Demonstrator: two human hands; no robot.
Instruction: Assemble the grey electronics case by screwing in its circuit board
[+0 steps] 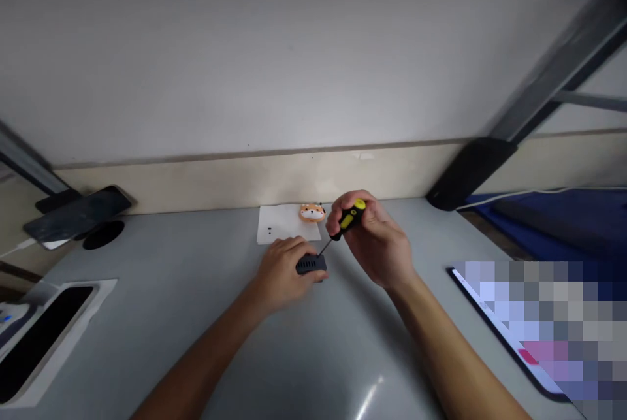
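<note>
Head: left fingers [296, 247] grip slotted case [310, 265], inside hidden; right fingers [335, 216], screwdriver [349, 218].

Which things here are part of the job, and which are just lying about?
In use:
screwdriver
dark slotted piece at its tip
perhaps the small dark bits on white paper

Lying about, it seems:
orange animal-faced item
black-screened device, left
lit screen, right

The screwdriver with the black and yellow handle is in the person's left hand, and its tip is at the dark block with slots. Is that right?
Not quite: the head view shows the screwdriver in the right hand. Its tip is indeed at the dark block with slots.
</note>
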